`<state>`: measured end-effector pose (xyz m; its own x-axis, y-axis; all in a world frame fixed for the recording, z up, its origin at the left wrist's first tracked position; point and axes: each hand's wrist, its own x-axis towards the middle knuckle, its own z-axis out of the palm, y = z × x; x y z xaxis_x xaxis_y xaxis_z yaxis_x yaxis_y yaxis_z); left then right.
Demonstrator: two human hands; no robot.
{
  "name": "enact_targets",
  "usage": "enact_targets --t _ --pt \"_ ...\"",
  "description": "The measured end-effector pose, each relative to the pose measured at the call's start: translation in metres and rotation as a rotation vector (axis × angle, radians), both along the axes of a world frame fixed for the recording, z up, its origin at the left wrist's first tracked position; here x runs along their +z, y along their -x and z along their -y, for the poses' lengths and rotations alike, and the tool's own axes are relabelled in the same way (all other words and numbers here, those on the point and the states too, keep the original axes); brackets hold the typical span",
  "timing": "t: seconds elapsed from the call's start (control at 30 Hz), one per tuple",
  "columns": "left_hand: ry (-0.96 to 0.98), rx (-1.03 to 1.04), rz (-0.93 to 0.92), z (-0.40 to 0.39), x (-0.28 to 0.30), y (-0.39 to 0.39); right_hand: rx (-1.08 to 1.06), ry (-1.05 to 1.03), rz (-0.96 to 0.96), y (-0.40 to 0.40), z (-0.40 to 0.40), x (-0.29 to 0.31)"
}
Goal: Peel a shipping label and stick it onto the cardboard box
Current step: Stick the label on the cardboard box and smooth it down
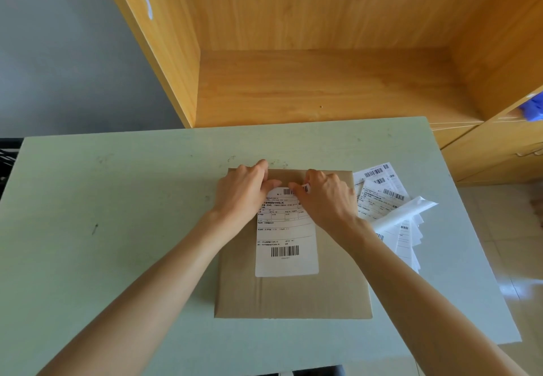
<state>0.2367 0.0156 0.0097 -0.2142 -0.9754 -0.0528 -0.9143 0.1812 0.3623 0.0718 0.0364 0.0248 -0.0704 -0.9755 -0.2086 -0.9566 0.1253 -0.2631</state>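
Note:
A flat brown cardboard box (293,293) lies on the pale green table. A white shipping label (286,240) with barcodes lies on its top, lower part flat against the cardboard. My left hand (244,190) rests on the label's upper left corner, fingers bent, thumb pressing the paper. My right hand (326,196) pinches the upper right corner, which curls up slightly between thumb and forefinger. Both hands cover the label's top edge.
A loose pile of other shipping labels (382,199) and a peeled glossy backing sheet (405,214) lie right of the box. Wooden shelving (323,81) stands behind the table (117,199). The table's right edge drops to a tiled floor (511,258).

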Motion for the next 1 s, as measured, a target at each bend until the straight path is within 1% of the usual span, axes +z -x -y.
enact_targets --t 0.2,0.33,0.5,0.77,0.9,1.0 --pt "0.087 -0.014 0.108 -0.002 0.002 -0.006 -0.01 -0.046 -0.075 0.01 0.004 0.006" --pt "0.136 -0.005 0.092 -0.001 -0.001 -0.013 -0.039 -0.061 -0.069 0.021 0.004 0.007" --pt "0.254 -0.029 0.099 0.001 -0.008 -0.023 -0.051 -0.05 -0.064 0.029 0.002 0.003" --pt "0.276 0.011 0.087 -0.004 -0.011 -0.03 -0.095 -0.011 -0.08 0.033 -0.004 -0.002" --pt "0.261 0.029 0.046 -0.009 -0.015 -0.03 -0.176 0.094 0.045 0.03 -0.012 -0.001" --pt "0.289 0.058 0.064 -0.013 -0.015 -0.028 -0.152 0.268 0.144 0.021 -0.018 -0.007"
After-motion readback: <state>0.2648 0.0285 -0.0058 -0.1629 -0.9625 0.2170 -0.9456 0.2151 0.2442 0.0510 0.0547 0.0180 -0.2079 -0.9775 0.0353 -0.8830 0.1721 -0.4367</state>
